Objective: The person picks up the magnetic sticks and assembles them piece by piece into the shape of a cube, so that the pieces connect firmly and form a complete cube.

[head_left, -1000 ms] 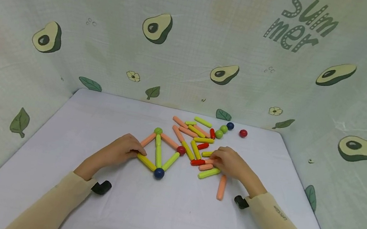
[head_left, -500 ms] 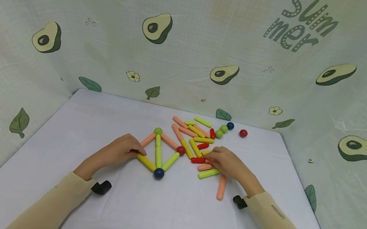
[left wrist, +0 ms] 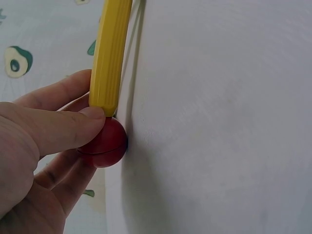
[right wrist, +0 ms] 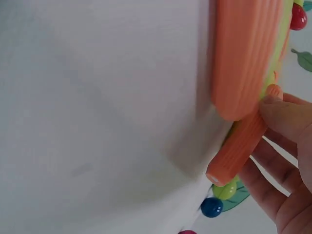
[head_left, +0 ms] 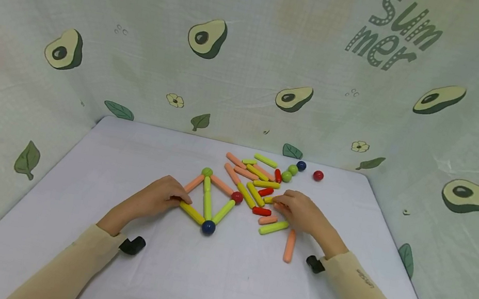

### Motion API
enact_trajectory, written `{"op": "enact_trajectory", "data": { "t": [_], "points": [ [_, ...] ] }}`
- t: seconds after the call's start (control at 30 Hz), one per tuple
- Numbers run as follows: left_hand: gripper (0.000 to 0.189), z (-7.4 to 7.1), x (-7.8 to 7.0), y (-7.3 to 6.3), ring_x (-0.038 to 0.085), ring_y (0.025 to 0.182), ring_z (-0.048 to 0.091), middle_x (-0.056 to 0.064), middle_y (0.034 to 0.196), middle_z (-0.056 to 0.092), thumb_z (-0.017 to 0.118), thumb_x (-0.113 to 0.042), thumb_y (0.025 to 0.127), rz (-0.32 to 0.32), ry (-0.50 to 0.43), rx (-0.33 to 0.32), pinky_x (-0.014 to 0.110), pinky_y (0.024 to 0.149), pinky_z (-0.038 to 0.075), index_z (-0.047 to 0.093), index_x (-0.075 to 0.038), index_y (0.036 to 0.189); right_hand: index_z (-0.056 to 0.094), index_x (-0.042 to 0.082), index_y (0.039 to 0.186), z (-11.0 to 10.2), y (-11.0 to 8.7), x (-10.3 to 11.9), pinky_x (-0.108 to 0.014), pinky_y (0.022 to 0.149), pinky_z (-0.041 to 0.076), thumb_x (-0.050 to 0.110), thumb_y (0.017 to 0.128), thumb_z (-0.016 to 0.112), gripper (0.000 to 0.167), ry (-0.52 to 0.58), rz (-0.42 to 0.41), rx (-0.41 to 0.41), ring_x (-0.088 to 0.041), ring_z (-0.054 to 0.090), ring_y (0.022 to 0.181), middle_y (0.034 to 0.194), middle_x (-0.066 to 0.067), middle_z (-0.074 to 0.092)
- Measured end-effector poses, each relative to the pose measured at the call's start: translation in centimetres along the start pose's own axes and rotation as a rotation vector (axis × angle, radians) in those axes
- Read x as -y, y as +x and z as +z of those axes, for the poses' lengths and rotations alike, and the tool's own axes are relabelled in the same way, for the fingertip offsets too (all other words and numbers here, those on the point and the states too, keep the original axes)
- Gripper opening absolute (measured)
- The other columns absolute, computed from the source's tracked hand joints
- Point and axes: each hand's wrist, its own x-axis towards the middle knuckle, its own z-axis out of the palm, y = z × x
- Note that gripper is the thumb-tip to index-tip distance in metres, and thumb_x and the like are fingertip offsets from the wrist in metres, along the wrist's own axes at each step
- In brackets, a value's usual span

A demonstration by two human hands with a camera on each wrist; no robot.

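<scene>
My left hand (head_left: 161, 196) pinches a red ball (left wrist: 105, 144) where a yellow ribbed rod (left wrist: 111, 53) joins it; in the head view the fingers hide that ball. The rod belongs to a flat frame of rods and balls, with a green ball (head_left: 207, 171) at the top, another red ball (head_left: 237, 198) on the right and a blue ball (head_left: 208, 227) at the bottom. A light green rod (head_left: 207, 198) runs down its middle. Among the loose rods, my right hand (head_left: 302, 213) pinches a short orange rod (right wrist: 239, 146) between thumb and fingers.
Loose yellow, orange, green and red rods (head_left: 261, 211) lie right of the frame. Nearest my right wrist is a longer orange rod (head_left: 289, 246). Green balls (head_left: 287, 176), a blue ball (head_left: 301, 165) and a red ball (head_left: 318, 175) sit at the back, before the patterned cloth.
My right hand dips left among the loose rods, then draws back slightly right with the short orange rod. A red rod beside it has shifted a little. My left hand stays put.
</scene>
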Motion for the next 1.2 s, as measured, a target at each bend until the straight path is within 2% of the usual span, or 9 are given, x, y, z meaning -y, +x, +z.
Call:
{"op": "enact_trajectory", "data": {
  "t": [0.13,0.23,0.37,0.53,0.8,1.03,1.2],
  "points": [
    [0.027,0.0,0.0,0.0,0.024,0.113,0.064,-0.007,0.11,0.077,0.077,0.004,0.093,0.0,-0.001,0.0,0.048,0.099,0.052,0.083,-0.015,0.111,0.076,0.005,0.125,-1.1,0.1,0.7,-0.036,0.084,0.061,0.008,0.096,0.08,0.03,0.133,0.026,-0.103,-0.018,0.064,0.091,0.103,-0.003,0.071],
    [0.027,0.0,0.0,-0.1,0.023,0.113,0.063,-0.007,0.11,0.077,0.077,0.004,0.093,-0.008,0.001,-0.007,0.048,0.099,0.051,0.083,-0.016,0.11,0.076,0.005,0.122,-1.6,0.6,2.3,-0.035,0.085,0.062,0.008,0.095,0.08,0.027,0.286,0.03,-0.151,-0.019,0.07,0.094,0.105,-0.003,0.074],
    [0.027,-0.1,0.0,-0.1,0.024,0.113,0.063,-0.007,0.109,0.077,0.077,0.005,0.093,0.002,0.003,-0.01,0.048,0.099,0.051,0.083,-0.016,0.109,0.072,0.006,0.122,-1.8,1.4,5.5,-0.033,0.088,0.062,0.01,0.097,0.079,0.026,0.479,0.025,-0.155,-0.019,0.074,0.101,0.109,-0.002,0.076],
    [0.028,-0.1,0.2,0.0,0.023,0.114,0.063,-0.009,0.11,0.076,0.076,0.004,0.094,0.008,-0.011,0.001,0.047,0.1,0.051,0.083,-0.018,0.11,0.07,0.008,0.122,-1.1,2.7,9.0,-0.029,0.085,0.062,0.012,0.098,0.078,0.026,0.609,-0.032,-0.142,-0.016,0.074,0.1,0.113,0.0,0.076],
    [0.028,-0.3,1.0,0.3,0.022,0.113,0.064,-0.01,0.11,0.077,0.076,0.003,0.095,0.055,-0.006,0.015,0.048,0.1,0.051,0.083,-0.018,0.112,0.069,0.011,0.12,-0.2,4.1,12.7,-0.028,0.088,0.061,0.012,0.098,0.078,0.024,0.692,-0.124,-0.107,-0.013,0.074,0.1,0.111,0.0,0.075],
    [0.028,-0.3,1.4,0.5,0.021,0.112,0.064,-0.011,0.109,0.075,0.075,0.002,0.095,0.063,-0.006,0.017,0.047,0.1,0.052,0.083,-0.02,0.11,0.069,0.011,0.12,0.9,4.5,13.5,-0.029,0.087,0.061,0.011,0.098,0.078,0.024,0.699,-0.163,-0.075,-0.015,0.075,0.1,0.111,-0.001,0.075],
    [0.028,-0.2,1.6,0.5,0.02,0.111,0.063,-0.012,0.108,0.074,0.075,0.002,0.096,0.047,-0.001,0.005,0.047,0.1,0.052,0.083,-0.021,0.108,0.069,0.012,0.12,1.4,4.7,13.7,-0.029,0.086,0.061,0.012,0.098,0.078,0.024,0.669,-0.19,-0.086,-0.012,0.074,0.097,0.109,0.001,0.075]
  ]
}}
